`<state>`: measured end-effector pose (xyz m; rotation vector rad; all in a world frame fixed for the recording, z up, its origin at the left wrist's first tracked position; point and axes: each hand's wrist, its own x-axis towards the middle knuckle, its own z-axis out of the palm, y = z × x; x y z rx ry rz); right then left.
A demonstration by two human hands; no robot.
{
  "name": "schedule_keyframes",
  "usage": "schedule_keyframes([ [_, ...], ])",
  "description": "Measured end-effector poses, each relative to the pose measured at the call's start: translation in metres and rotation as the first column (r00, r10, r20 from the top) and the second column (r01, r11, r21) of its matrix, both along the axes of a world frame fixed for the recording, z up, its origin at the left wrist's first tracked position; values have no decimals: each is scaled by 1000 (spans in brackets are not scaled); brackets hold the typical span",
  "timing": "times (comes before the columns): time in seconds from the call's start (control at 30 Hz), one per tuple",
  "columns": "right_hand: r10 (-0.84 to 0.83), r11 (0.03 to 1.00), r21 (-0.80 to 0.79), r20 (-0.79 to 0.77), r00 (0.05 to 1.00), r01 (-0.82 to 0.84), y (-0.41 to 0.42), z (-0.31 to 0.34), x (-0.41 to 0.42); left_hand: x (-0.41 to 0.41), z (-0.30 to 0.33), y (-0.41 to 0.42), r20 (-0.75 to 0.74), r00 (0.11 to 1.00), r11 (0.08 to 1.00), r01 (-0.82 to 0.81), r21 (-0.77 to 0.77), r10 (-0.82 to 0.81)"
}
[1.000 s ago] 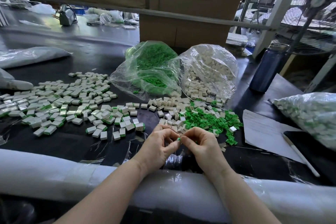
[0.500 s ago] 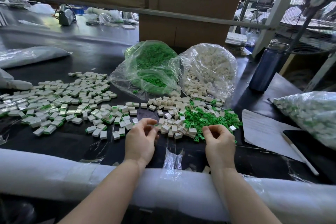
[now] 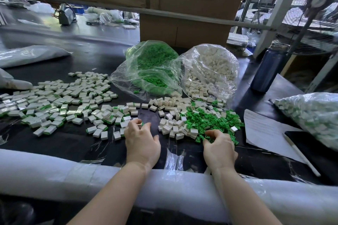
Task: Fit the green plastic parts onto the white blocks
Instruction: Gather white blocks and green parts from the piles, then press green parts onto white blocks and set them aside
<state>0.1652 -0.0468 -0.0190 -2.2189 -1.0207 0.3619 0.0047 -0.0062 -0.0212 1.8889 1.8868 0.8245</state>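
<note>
Green parts sit under the right hand's curled fingers, contents unclear; it should pinch just one, while the left hand holds a finished block.

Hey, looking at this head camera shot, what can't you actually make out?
- Left hand: fingertips curl around something; the hand's back hides what it is.
- Right hand: fingertips are buried in the green parts; any grip is hidden.
- Paper: writing too small to read.
- Right bag: cut off by the frame's edge.
- Far bench items: blurred.
</note>
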Motion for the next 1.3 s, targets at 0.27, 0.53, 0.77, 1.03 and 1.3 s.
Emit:
schedule_keyframes([
  [0.27, 29, 999, -45, 52, 998, -27, -1, 0, -1, 7, -7, -7, -276, 869, 897, 440, 52, -410],
  [0.53, 9, 999, -38, 66, 998, -7, 0, -1, -1, 8, -8, -6, -290, 832, 857, 510, 69, -472],
  [0.77, 115, 971, 206, 34, 993, -119, -1, 0, -4, 9, -7, -7, -283, 802, 817, 569, 91, -527],
  [1.03, 354, 890, 298, 28, 935, -346, -1, -2, -8, 10, -7, -6, -182, 800, 796, 594, 114, -571],
  [1.3, 436, 846, 375, -76, 897, -379, -4, 0, -9, 9, -5, -7, -54, 810, 798, 586, 141, -585],
])
